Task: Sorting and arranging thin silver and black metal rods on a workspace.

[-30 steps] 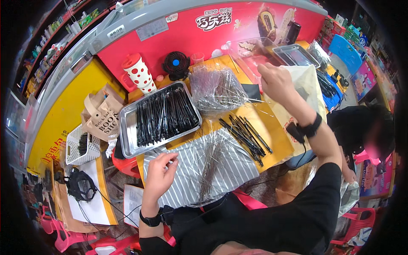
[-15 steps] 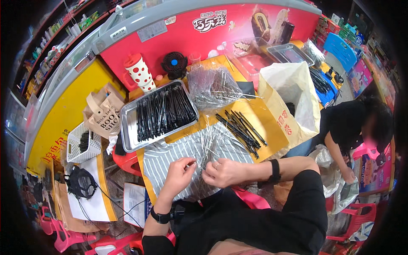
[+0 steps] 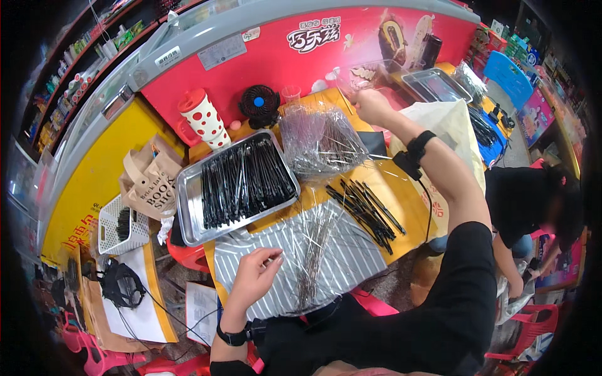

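Note:
My left hand (image 3: 256, 276) hovers over the near left of a grey striped sheet (image 3: 263, 235), fingers curved and apart from the thumb, with nothing visible in them. Beside it, a loose bundle of thin, shiny, wire-like strands (image 3: 311, 250) lies on the sheet. My right hand (image 3: 375, 108) is stretched to the far side, closed, near a clear plastic box; a thin strand seems to show at its fingertips, too fine to name. Long black sticks in clear wrap (image 3: 244, 182) fill a metal tray (image 3: 188, 230). A pile of black sticks (image 3: 367, 213) lies right of the sheet.
A clear bag of thin strands (image 3: 323, 141) lies behind the sheet. At the back stand a spotted tumbler (image 3: 204, 119) and a black fan (image 3: 259, 106). A large pale bag (image 3: 461, 144) stands at right, beyond which another person (image 3: 523, 207) sits. A freezer (image 3: 251, 62) borders the table.
My right hand has left the strands and moved far forward and right, over the table's back. My left hand has shifted slightly down and no longer meets the bundle. The strands lie on the sheet.

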`<state>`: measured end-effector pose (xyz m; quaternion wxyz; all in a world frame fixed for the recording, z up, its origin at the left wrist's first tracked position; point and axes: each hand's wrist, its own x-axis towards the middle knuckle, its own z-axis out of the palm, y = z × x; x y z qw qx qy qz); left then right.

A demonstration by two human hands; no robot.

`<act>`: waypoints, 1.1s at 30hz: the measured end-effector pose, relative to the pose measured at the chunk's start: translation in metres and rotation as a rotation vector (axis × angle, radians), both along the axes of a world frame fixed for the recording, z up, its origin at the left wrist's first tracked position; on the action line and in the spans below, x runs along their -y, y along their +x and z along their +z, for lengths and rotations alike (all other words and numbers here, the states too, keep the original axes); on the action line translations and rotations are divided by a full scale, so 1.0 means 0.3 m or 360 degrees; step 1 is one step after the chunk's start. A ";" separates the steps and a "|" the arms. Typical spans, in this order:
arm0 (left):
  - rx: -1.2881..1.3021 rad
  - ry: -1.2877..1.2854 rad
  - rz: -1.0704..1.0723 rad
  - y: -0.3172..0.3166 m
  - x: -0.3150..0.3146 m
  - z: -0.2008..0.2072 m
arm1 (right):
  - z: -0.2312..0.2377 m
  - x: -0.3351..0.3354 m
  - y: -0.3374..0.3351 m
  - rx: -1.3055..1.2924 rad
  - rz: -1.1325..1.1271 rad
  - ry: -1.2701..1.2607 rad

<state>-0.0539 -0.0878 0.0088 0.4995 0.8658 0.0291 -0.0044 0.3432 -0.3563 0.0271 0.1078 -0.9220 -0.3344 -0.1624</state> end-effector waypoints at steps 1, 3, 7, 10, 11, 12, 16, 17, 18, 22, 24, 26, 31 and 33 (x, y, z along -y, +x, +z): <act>0.0021 0.0015 0.0011 -0.003 -0.011 0.001 | -0.020 -0.015 0.016 -0.0001 0.0002 0.0017; 0.0000 0.0007 0.0038 0.000 -0.023 0.011 | -0.064 -0.041 0.041 -0.0042 -0.0064 -0.0533; -0.0039 0.0003 0.0079 0.011 -0.038 0.019 | -0.129 -0.066 0.072 -0.0009 -0.0127 -0.0620; -0.0031 -0.0010 0.0067 0.026 -0.039 0.012 | -0.142 -0.054 0.070 -0.0047 -0.0128 -0.0580; -0.0012 -0.0030 0.0047 0.031 -0.037 0.012 | -0.151 -0.039 0.077 -0.0080 -0.0084 -0.0488; -0.0009 -0.0034 0.0041 0.032 -0.030 0.018 | -0.158 -0.025 0.082 -0.0110 -0.0039 -0.0396; 0.0025 0.0003 0.0002 0.015 -0.016 0.028 | -0.111 -0.057 0.031 -0.0189 -0.0197 -0.0203; 0.0022 0.0038 -0.0019 0.009 -0.015 0.029 | -0.122 -0.056 0.033 -0.0188 -0.0158 -0.0212; 0.0033 0.0041 -0.0017 0.000 -0.011 0.036 | -0.135 -0.060 0.037 -0.0188 -0.0117 -0.0220; -0.0011 0.0055 -0.0007 -0.032 -0.006 0.063 | -0.207 -0.037 0.086 -0.0180 -0.0123 -0.0105; -0.0022 0.0083 0.0010 -0.049 -0.021 0.062 | -0.169 -0.064 0.082 -0.0153 -0.0162 0.0000; -0.0078 0.0072 0.0085 -0.057 -0.040 0.046 | -0.145 -0.086 0.070 -0.0128 -0.0225 0.0095; -0.0054 0.0035 0.0073 -0.044 -0.032 0.037 | -0.115 -0.134 0.011 -0.0056 -0.0188 0.0701; -0.0038 0.0006 0.0068 -0.040 -0.021 0.046 | -0.114 -0.165 -0.030 -0.0119 -0.0186 0.0776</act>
